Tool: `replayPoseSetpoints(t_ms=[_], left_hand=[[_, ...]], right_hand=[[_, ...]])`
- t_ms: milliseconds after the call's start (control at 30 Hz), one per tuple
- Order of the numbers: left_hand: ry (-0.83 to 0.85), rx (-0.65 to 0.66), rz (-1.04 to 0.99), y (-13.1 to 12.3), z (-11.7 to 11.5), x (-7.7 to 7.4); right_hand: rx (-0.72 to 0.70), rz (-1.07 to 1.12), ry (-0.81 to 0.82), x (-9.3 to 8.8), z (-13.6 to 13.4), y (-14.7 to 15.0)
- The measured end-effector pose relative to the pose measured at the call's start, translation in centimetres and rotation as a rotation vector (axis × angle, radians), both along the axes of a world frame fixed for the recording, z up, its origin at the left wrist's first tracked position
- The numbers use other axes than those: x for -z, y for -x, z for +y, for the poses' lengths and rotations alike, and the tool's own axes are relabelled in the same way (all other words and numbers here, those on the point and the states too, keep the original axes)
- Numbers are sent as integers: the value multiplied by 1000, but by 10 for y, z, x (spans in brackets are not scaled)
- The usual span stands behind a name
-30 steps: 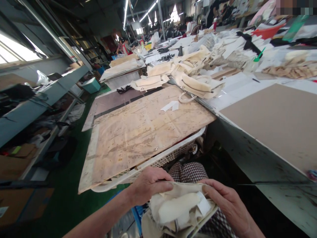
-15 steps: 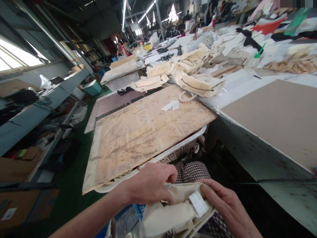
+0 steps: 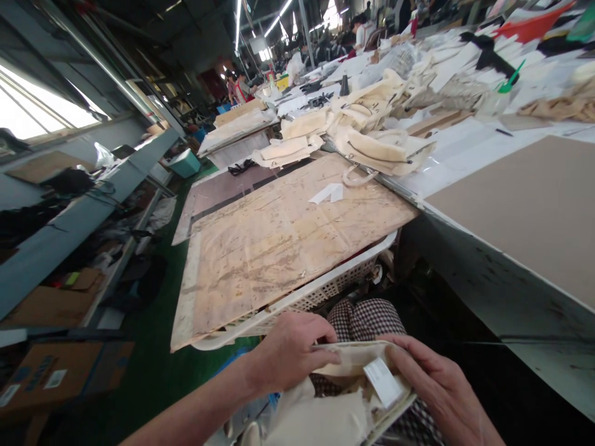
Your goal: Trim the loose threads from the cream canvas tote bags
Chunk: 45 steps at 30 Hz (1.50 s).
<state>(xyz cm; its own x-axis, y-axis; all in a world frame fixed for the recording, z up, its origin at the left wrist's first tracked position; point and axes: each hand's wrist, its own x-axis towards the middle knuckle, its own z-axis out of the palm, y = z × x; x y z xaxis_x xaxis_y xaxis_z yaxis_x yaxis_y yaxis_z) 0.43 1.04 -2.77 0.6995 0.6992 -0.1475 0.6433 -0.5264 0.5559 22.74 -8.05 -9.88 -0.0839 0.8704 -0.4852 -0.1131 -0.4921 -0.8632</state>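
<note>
Low and nearest, find cream cloth (image 3: 320, 421) over the lap (image 3: 367, 319), the latter in brown-and-white check. Note left hand (image 3: 297, 347) closed in a pinch on the upper rim of the cloth, at its left. Note right hand (image 3: 432, 378) grasping the right end of the same rim, just beside a white label (image 3: 383, 381); cannot read its print. See check pattern through the gap in the cloth, between the hands. Under the left forearm, glimpse something blue and clear, too blurred to name. Just past the lap, find a white basket (image 3: 320, 296) with pierced sides, and on top of it a stained tan board (image 3: 288, 235), a bent white strip (image 3: 330, 193) lying on its far part. To the right, find a table (image 3: 511, 362) with a brown sheet (image 3: 525, 210) on top. At the far left, note a carton (image 3: 60, 378) on the green floor (image 3: 158, 371), a long shelf (image 3: 116, 186) above and beyond. Past the board, find a mauve board (image 3: 223, 189) with black straps (image 3: 242, 167). Where board and table meet, see cream pieces (image 3: 385, 152) heaped, one loop drooping over the board. Deeper on the table, pick out a green-tipped bottle (image 3: 497, 102), a dark cone (image 3: 344, 85), a red tray (image 3: 534, 23). At the back, make out people (image 3: 239, 91), small, under strip lights (image 3: 279, 17).
</note>
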Motion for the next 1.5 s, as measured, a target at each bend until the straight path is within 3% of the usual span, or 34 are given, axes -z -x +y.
replayPoseSetpoints(t_ms=[167, 433, 600, 900, 1133, 1333, 1500], left_hand=[[-74, 114, -175, 3, 4, 7], [64, 20, -242, -1, 8, 9], [129, -31, -71, -6, 12, 0], [99, 69, 162, -26, 12, -23], [123, 80, 153, -38, 12, -22], [223, 8, 105, -41, 11, -21], [80, 99, 173, -46, 8, -19]], right_hand=[[-19, 28, 6, 3, 1, -3], [-31, 26, -26, 1, 2, -6], [-28, -2, -42, -1, 3, -5], [-34, -173, -115, -1, 3, 5], [-45, -198, -150, -8, 3, 3], [-100, 5, -172, -19, 9, -2], [-108, 33, -192, -19, 8, -2]])
